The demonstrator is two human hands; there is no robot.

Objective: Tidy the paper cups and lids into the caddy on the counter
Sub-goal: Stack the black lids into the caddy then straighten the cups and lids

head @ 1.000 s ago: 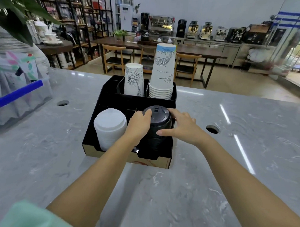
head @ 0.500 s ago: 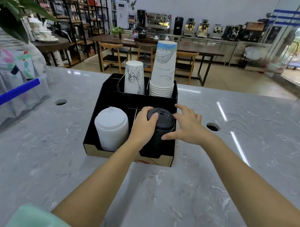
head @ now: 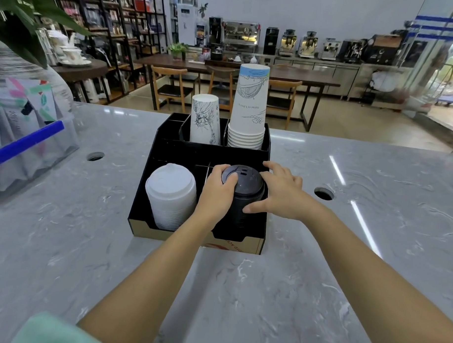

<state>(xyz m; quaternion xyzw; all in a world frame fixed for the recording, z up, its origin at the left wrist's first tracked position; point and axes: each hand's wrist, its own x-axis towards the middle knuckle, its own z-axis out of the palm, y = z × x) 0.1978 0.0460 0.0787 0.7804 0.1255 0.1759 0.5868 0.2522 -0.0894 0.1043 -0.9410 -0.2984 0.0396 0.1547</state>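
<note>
Grey marbled stone forms the counter (head: 319, 277), polished enough to carry streaks of ceiling light, with round holes cut in it on either side of the caddy (head: 147, 194). That caddy is a black card box with a brown front lip, divided into compartments, its open side up and its low edge toward the person.

Its front right compartment holds a stack of black lids (head: 244, 195), a short upright column of ribbed domed plastic, topmost lid face up. The left hand (head: 217, 194) curls round the stack's left side with the thumb on the top lid. The right hand (head: 283, 196) lies partly spread against the right side, thumb pressed low on the stack, fingers resting at the lid's rim.

Left of this stack, in the front left compartment, stands a stack of white lids (head: 172, 195), also upright and domed, matte and translucent.

Behind, in the caddy's back row, a short paper cup (head: 205, 120) stands upside down, printed with a dark line drawing. Right of it a taller stack of cups (head: 249, 108) stands upside down too, rolled rims layered at the bottom, blue-and-black sketch on white.

Beyond the caddy are wooden chairs, a long dark table and a row of coffee machines.
</note>
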